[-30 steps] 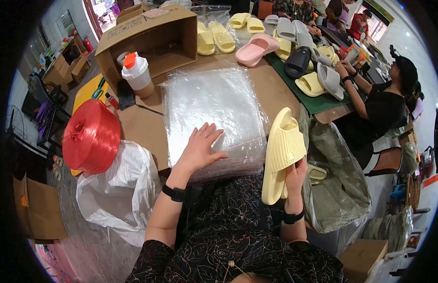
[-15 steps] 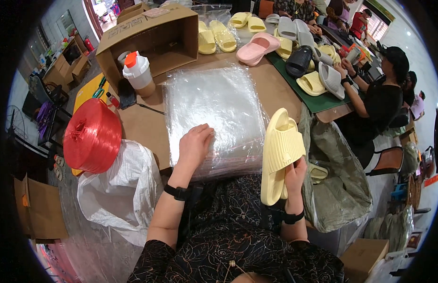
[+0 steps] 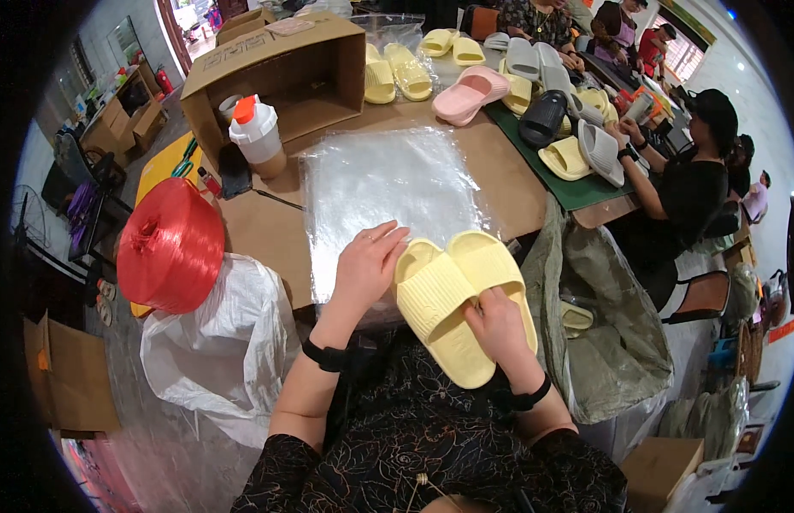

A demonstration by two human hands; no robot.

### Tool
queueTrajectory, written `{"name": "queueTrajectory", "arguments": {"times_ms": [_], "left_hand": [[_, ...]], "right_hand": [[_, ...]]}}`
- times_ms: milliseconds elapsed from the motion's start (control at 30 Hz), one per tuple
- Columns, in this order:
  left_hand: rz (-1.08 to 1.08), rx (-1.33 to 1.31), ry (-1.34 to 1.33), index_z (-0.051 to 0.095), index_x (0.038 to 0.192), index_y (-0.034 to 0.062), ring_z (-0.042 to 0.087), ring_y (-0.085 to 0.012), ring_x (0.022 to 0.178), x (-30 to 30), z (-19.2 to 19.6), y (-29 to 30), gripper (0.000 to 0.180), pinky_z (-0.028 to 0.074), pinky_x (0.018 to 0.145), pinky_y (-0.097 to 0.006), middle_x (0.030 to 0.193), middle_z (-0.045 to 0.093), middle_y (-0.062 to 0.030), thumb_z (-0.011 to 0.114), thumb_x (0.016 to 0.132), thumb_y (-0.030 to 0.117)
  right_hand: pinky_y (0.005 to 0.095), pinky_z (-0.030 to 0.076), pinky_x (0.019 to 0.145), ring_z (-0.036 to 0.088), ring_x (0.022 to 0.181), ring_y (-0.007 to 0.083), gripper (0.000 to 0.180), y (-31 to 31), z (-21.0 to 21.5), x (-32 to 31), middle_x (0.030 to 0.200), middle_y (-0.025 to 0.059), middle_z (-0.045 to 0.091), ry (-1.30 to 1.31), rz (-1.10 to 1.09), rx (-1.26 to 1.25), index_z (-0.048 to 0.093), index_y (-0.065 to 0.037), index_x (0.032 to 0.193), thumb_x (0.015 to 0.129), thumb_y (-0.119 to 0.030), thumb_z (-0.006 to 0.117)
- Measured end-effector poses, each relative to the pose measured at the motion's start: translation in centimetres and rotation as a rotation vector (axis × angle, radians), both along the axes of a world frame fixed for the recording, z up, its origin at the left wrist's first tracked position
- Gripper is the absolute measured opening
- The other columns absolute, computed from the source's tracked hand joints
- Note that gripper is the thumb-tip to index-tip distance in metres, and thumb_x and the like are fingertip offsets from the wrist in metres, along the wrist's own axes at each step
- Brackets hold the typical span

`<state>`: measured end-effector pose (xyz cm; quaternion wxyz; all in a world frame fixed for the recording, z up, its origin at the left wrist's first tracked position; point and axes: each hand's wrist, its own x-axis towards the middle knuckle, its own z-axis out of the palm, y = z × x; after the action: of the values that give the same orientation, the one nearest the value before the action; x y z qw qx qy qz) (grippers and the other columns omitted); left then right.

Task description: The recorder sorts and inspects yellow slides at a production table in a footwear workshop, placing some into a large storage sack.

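Note:
A pair of pale yellow slide slippers (image 3: 437, 301) is held side by side in front of me, soles down and tilted. My right hand (image 3: 499, 327) is closed on them, its fingers tucked under the strap of the right slipper (image 3: 491, 265). Beside the left slipper's toe end is my left hand (image 3: 369, 263), fingers stretched out over a stack of clear plastic bags (image 3: 388, 175). It holds nothing that I can see. The slippers cover the near right part of the stack.
An open cardboard box (image 3: 282, 81) and a white bottle with orange cap (image 3: 257, 132) stand at the back left. Left lies a red twine roll (image 3: 170, 248) above a white sack (image 3: 230, 342). A grey-green sack (image 3: 615, 342) hangs right. More slippers (image 3: 542, 115) and a co-worker (image 3: 683, 171) are beyond.
My right hand has brought the slippers leftward in front of me and turned them from edge-on to flat, both now showing. My left hand has shifted slightly right, fingers more stretched out.

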<state>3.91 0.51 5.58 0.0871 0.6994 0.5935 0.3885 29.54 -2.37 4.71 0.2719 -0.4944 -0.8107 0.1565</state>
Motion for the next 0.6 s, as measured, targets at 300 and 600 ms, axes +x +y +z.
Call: {"name": "queueTrajectory", "arguments": {"times_ms": [300,600], "left_hand": [[-0.233,0.136,0.065,0.069,0.120,0.0074,0.052,-0.0354,0.131,2.2,1.2,-1.3,0.028,0.041,0.111,-0.044,0.136,0.060,-0.0149,0.062,0.095,0.017],[-0.296,0.091,-0.004,0.068,0.122,0.0070,0.052,-0.0339,0.132,1.5,3.9,-3.0,0.030,0.043,0.109,-0.043,0.138,0.059,-0.0127,0.062,0.093,0.014]], "right_hand": [[0.0504,0.051,0.067,0.062,0.076,0.0424,0.026,4.9,0.2,-5.1,0.087,0.0239,0.059,-0.061,0.051,0.047,0.056,0.003,0.087,0.092,-0.021,0.064],[0.0509,0.053,0.076,0.064,0.086,0.0458,0.026,14.8,-2.1,-12.2,0.093,0.0268,0.061,0.081,-0.034,0.068,0.059,0.003,0.091,0.091,-0.023,0.060]]}}
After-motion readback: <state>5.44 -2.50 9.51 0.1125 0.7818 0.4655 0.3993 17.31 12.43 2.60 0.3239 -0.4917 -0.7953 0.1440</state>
